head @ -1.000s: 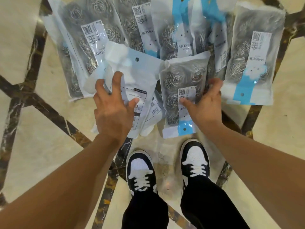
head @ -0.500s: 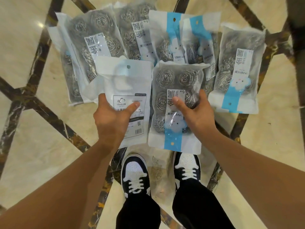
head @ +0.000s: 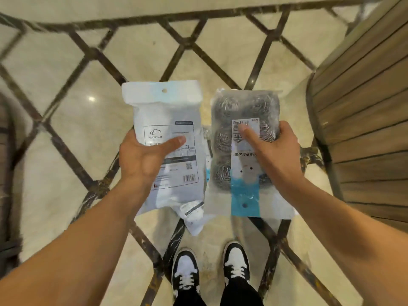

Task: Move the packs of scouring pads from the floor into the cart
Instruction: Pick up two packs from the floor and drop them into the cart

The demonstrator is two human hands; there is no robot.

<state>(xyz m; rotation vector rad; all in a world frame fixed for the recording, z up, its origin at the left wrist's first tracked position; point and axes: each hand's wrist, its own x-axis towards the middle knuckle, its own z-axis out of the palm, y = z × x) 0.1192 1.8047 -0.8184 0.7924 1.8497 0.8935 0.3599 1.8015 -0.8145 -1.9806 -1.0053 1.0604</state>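
Your fingers are hiding behind both packs (head: 167,138); print is blurring unreadably, and the wooden structure (head: 364,120) is running off frame.

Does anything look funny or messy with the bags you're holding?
A little. Under the white pack in the left hand, a second pack pokes out crookedly. The right hand holds its pack upside down. Nothing looks torn or spilled.
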